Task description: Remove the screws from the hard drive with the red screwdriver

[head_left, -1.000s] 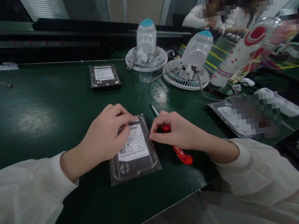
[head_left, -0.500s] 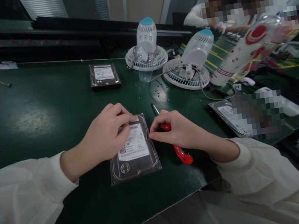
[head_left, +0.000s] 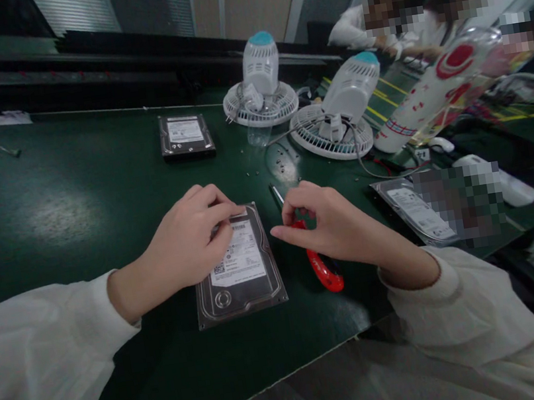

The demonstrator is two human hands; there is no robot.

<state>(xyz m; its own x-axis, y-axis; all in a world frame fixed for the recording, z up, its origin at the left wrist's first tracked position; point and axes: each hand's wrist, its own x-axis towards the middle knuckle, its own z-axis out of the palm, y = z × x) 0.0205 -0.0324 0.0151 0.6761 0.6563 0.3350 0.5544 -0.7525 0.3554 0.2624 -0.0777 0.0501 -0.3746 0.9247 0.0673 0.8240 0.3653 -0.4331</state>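
A grey hard drive (head_left: 244,278) with a white label lies flat on the dark green table (head_left: 72,209) in front of me. My left hand (head_left: 187,249) rests on its upper left part, fingers curled and pressing down on its top edge. My right hand (head_left: 333,223) hovers just right of the drive, a little above the table, thumb and forefinger pinched together; what they hold is too small to see. A red-handled screwdriver (head_left: 327,272) lies on the table beneath the right hand, its metal tip pointing away from me.
A second hard drive (head_left: 185,134) lies farther back. Two white desk fans (head_left: 263,87) (head_left: 341,115) lie face-down with loose screws (head_left: 281,158) near them. A third drive (head_left: 406,206) lies to the right. People in white work at the back right.
My right hand has lifted off the drive's right edge and moved slightly up and right, its fingers now pinched. The left hand and the drive have stayed put.
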